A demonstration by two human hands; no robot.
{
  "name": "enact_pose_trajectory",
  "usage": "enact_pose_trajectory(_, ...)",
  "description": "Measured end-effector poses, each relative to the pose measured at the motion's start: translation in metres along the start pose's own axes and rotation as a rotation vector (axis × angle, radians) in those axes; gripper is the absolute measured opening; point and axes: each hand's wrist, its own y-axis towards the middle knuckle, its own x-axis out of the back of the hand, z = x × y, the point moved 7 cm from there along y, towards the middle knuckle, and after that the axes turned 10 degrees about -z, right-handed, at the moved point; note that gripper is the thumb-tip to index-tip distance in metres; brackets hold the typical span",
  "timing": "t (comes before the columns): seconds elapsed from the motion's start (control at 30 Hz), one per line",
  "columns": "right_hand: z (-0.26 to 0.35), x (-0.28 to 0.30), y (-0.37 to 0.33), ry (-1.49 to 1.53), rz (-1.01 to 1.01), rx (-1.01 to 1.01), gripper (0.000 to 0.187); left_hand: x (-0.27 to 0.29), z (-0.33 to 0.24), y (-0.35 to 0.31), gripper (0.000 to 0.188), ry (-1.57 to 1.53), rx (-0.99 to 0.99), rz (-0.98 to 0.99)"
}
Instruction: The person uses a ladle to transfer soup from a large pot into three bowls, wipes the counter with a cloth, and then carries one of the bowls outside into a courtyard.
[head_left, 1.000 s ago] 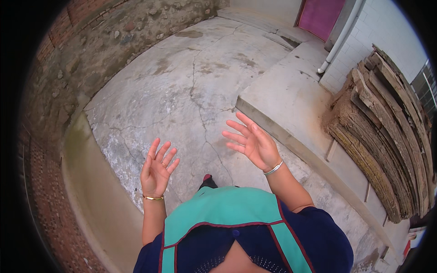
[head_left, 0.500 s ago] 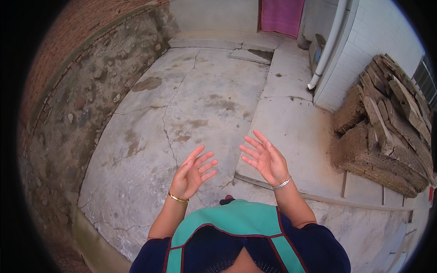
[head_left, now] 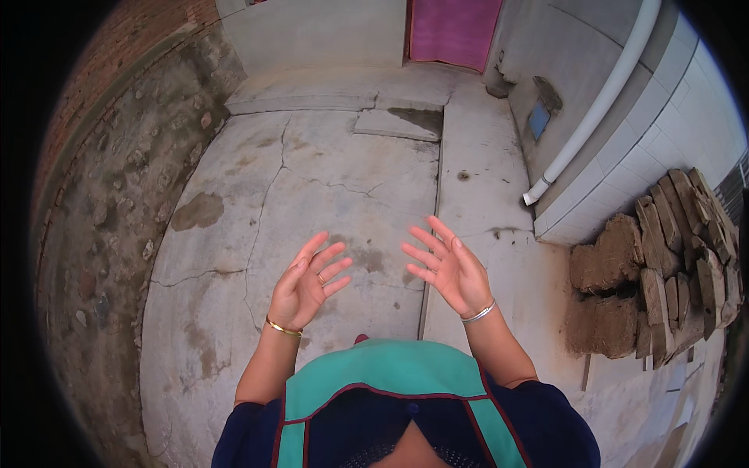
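Note:
Both my hands are raised in front of me over the concrete ground, palms turned toward each other and fingers spread. My left hand [head_left: 306, 282] holds nothing; a ring is on one finger and a gold bangle [head_left: 284, 327] circles the wrist. Apart from it, with a wide gap between, my right hand [head_left: 452, 269] is likewise bare of any object. A silver bangle [head_left: 479, 312] sits on that wrist. Below them a green apron [head_left: 382, 370] with dark red trim covers my dark blue top. Neither hand touches anything.
Cracked, stained concrete [head_left: 226, 312] spreads ahead, with a raised walkway [head_left: 484, 226] along the right. A rough stone wall [head_left: 109, 257] runs at left. To the right, flat slabs [head_left: 679, 265] are piled beside a tiled wall [head_left: 624, 183] and a white downpipe [head_left: 597, 109]. A pink door curtain [head_left: 452, 31] hangs at the far end.
The view has shifted forward, bringing the curtain, downpipe and slab pile lower in the picture. My left hand has moved slightly left and down; both hands keep their spread pose.

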Motion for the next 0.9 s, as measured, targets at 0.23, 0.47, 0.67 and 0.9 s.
enact_pose_trajectory(0.23, 0.099, 0.062, 0.237, -0.025, -0.190, 0.204, 0.054, -0.013, -0.032, 0.325, 0.058, 0.017, 0.168, 0.207)
enact_pose_trajectory(0.47, 0.209, 0.084, 0.540, -0.083, -0.124, 0.185, 0.054, -0.010, -0.100, 0.604, 0.059, 0.003, 0.161, 0.150)
enact_pose_trajectory(0.67, 0.277, 0.106, 0.798, -0.122, -0.028, 0.133, 0.053, 0.031, -0.146, 0.851, 0.059, -0.009, 0.027, 0.097)
enact_pose_trajectory(0.9, 0.376, 0.163, 1.055, -0.101, -0.124, 0.156, 0.054, 0.007, -0.177, 1.167, 0.056, -0.029, 0.181, 0.191)
